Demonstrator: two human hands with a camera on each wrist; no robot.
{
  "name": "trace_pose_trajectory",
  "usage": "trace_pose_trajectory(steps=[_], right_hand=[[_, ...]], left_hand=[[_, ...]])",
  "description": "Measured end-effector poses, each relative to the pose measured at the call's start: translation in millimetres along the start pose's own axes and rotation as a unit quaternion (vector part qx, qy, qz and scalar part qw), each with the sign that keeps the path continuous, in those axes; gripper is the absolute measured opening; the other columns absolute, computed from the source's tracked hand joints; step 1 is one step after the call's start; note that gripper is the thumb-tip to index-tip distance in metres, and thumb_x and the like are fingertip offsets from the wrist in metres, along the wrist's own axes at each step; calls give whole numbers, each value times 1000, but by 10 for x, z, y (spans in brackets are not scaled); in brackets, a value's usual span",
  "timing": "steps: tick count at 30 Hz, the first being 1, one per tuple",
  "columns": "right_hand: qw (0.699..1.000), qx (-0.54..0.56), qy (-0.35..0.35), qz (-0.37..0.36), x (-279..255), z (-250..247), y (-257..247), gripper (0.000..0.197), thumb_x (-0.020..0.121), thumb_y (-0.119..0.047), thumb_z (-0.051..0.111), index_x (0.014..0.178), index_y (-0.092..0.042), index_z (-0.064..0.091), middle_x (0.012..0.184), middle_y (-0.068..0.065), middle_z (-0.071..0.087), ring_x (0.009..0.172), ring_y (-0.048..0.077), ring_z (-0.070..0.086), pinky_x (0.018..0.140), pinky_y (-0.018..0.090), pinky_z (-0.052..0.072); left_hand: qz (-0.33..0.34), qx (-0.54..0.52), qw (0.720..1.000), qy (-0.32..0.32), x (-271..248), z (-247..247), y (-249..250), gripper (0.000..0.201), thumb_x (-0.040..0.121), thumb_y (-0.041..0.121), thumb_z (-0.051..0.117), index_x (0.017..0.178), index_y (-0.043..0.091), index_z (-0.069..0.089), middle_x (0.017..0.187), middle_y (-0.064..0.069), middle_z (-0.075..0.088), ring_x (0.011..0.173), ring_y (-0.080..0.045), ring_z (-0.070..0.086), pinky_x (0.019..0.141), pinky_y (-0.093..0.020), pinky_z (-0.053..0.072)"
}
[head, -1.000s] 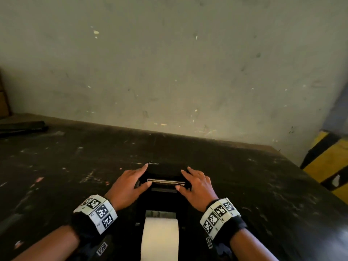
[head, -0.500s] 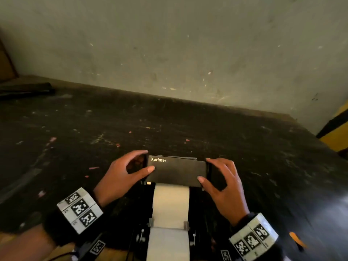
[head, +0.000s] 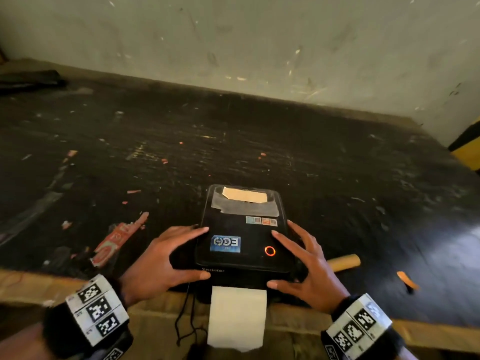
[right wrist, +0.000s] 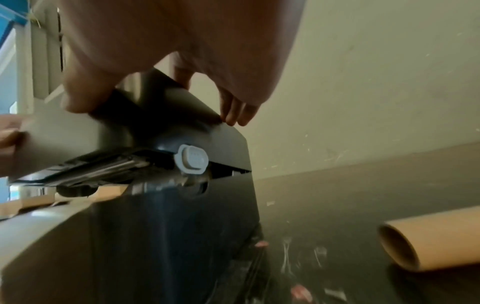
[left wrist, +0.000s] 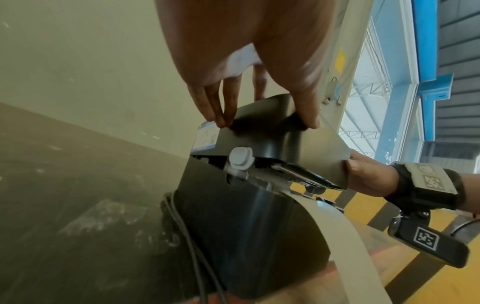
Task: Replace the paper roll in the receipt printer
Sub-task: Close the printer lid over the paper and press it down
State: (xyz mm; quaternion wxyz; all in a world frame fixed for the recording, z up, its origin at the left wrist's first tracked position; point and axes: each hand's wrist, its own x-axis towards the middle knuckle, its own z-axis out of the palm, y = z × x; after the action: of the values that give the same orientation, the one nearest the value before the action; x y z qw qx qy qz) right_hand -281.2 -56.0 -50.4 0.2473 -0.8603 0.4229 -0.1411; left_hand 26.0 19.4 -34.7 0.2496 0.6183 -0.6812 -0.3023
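The black receipt printer (head: 241, 258) sits at the table's near edge, its lid (head: 233, 224) lowered almost flat. A narrow gap remains under the lid beside the grey latch button (left wrist: 241, 157), which also shows in the right wrist view (right wrist: 191, 159). White paper strip (head: 237, 318) hangs out of the front slot and over the table edge. My left hand (head: 200, 252) holds the lid's left side, fingers on top and thumb on the front edge. My right hand (head: 275, 258) holds the right side the same way. The roll inside is hidden.
An empty cardboard core (head: 344, 262) lies on the dark table (head: 259, 152) just right of the printer. A red wrapper (head: 114, 240) lies to the left, an orange scrap (head: 407, 280) to the far right. A black cable (head: 184, 318) dangles at the front. A wall stands behind.
The lid has swung down from upright to nearly flat over the paper, with both hands riding down on it. The view has tilted down toward the printer.
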Motion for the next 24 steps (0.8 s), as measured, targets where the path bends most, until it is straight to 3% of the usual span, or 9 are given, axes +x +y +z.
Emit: trace_pose_trajectory(steps=[2,4,6,8,10,12,17,22,24], right_hand=[[1000,1,-10,2,16,22,-7,88,68,-58,69,127,-70,4,146,-23,-5,133,3,-3,110,34,13],[1000,11,-7,5,68,13,-35,89,70,-55,69,129,-68,4,145,-23,-4,136,6,0,111,37,17],[999,34,-23,25,146,-13,-48,90,71,-54,69,131,-66,3,149,-18,0,139,11,5,112,39,22],[998,45,-31,26,156,-19,-54,90,72,-54,67,131,-66,0,154,-10,3,140,13,9,113,41,25],[997,61,-32,26,60,39,-75,89,72,-56,65,131,-66,-1,155,-6,6,140,14,11,113,44,28],[995,55,-51,68,-155,264,2,88,71,-58,64,130,-67,-1,153,-10,6,139,10,11,112,43,28],[997,66,-14,34,-247,405,29,86,70,-63,61,130,-66,-1,149,-12,7,135,4,11,111,36,26],[997,70,-7,25,-218,408,25,87,71,-60,63,133,-63,1,153,-6,11,138,11,17,109,43,34],[997,70,13,24,-183,388,4,88,71,-57,65,132,-64,2,153,-4,13,138,11,17,110,41,32]], left_hand=[[-1,-3,1000,2,-2,29,-67,82,57,69,68,129,60,31,139,22,34,132,7,27,115,-37,28],[3,1,1000,10,22,10,-62,86,55,75,63,131,61,25,137,29,28,133,9,22,114,-33,25],[-5,0,1000,5,86,-5,-54,92,54,80,58,133,62,15,141,26,23,137,5,18,115,-33,22],[-5,16,1000,-8,120,77,-50,96,56,78,57,134,62,4,145,22,16,139,0,11,116,-33,17],[-1,0,1000,-6,47,189,-67,98,61,72,59,135,60,-3,142,25,11,137,3,7,115,-28,15],[-10,5,998,-67,3,419,-158,99,61,74,58,137,57,-4,141,25,10,136,3,9,113,-26,17],[8,2,999,-37,-88,525,-266,98,57,83,51,136,58,-2,143,23,14,139,-1,14,114,-29,21],[21,8,999,-30,-80,490,-294,96,59,83,49,135,60,-5,145,20,12,140,-4,14,115,-33,25],[24,3,1000,-15,-60,461,-291,97,58,84,49,136,58,-4,145,20,13,140,-6,18,113,-33,28]])
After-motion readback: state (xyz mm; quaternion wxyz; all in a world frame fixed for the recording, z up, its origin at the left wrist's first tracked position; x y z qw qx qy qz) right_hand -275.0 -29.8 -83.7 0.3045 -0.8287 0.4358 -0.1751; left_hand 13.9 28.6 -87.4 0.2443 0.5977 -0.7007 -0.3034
